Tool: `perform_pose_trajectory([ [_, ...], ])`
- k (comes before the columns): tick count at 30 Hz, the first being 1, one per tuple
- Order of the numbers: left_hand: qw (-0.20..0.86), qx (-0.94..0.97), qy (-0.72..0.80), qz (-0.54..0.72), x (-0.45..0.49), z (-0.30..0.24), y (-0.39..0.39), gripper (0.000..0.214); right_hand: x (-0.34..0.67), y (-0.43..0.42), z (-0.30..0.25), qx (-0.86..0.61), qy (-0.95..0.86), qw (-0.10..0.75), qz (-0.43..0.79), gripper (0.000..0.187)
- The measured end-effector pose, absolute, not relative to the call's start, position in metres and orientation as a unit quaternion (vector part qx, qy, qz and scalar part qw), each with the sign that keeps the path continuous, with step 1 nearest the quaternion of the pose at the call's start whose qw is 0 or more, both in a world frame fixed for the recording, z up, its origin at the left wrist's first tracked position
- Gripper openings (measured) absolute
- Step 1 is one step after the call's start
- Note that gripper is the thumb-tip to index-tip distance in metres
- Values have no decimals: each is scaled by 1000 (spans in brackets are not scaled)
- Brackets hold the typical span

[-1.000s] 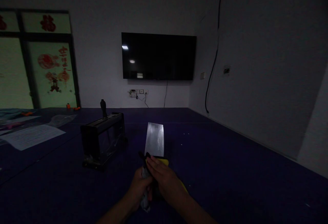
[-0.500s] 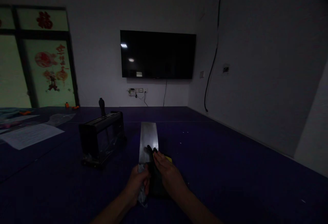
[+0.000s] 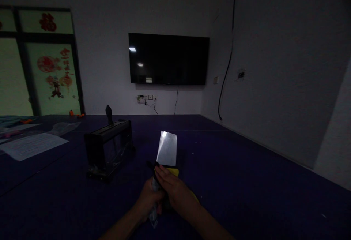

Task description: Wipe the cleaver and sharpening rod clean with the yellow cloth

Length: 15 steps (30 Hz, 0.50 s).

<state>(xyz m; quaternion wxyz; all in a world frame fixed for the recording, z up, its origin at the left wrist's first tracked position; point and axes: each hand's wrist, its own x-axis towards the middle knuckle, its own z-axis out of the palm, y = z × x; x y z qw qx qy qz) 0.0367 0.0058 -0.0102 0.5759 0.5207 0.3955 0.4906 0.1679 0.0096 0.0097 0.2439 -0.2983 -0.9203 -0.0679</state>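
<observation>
A broad steel cleaver points away from me over a dark blue surface. My left hand is closed round its handle, which seems wrapped in clear plastic. My right hand lies on top near the base of the blade, fingers pressed on a small black thing that I cannot make out. A yellow object shows just under the right hand. A dark knife block with one black handle sticking up stands to the left of the blade.
White paper sheets and clear plastic lie at the far left of the blue surface. A black wall screen hangs ahead, with sockets and cables below. A window with red decorations is at left.
The cleaver's blade swung left half a second ago and has now come back right, tilted so it catches light. Both hands stay on the handle end.
</observation>
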Motion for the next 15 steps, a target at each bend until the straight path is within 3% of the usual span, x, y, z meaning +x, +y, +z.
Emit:
perform_pose_trajectory([
  [15, 593, 506, 375, 501, 38, -8, 5, 17, 157, 17, 5, -359, -885, 268, -125, 79],
])
